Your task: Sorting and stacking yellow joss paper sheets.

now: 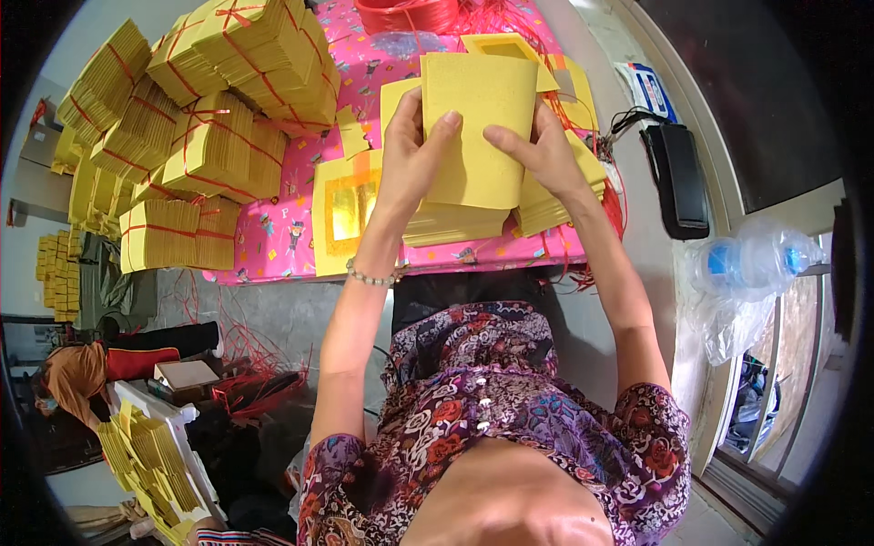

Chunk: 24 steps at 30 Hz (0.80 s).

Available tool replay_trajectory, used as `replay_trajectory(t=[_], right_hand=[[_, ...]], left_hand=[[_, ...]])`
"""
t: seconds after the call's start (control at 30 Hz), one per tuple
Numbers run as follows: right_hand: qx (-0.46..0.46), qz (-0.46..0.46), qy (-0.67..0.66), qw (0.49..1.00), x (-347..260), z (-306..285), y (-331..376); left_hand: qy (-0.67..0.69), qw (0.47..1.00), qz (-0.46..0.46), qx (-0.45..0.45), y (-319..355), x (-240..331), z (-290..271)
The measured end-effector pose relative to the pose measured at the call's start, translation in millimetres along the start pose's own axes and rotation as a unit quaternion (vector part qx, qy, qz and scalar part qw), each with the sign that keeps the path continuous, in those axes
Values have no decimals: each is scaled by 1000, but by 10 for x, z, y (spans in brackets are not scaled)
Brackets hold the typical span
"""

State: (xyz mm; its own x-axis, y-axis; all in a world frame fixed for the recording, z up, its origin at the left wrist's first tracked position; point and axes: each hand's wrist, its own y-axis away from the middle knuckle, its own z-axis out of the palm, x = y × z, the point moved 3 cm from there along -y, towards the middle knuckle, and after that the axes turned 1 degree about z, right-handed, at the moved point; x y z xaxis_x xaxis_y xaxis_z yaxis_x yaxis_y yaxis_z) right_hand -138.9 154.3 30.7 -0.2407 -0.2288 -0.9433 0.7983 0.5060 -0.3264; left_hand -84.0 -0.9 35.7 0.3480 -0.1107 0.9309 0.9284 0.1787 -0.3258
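1. Yellow bundles [211, 146] crossed with red ties [238, 13] look finished; the stack [455, 227] on the table [264, 253] appears unbound, probably awaiting work.
2. Left hand [417, 141] and right hand [539, 153] pinch a yellow sheaf [482, 96] by its sides, over that stack.
3. The sheaf is matte, rectangular; gold foil [352, 211] gleams nearby.

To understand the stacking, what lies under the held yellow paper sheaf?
Below the sheaf, the near edges of a yellow paper stack show on the pink tablecloth; the stack's top is mostly covered.
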Motion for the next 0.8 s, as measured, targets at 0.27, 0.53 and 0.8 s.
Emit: replay_trajectory(t=[0.27,0.53,0.8], right_hand=[[22,65,-26,997,200,-81,-29],[4,71,-39,997,197,-78,-15],[13,31,-2,999,30,-52,82]], left_hand=[[23,996,-76,-29,-60,-169,9],[44,994,-96,-31,-21,-140,64],[51,998,-23,-34,88,-92,146]])
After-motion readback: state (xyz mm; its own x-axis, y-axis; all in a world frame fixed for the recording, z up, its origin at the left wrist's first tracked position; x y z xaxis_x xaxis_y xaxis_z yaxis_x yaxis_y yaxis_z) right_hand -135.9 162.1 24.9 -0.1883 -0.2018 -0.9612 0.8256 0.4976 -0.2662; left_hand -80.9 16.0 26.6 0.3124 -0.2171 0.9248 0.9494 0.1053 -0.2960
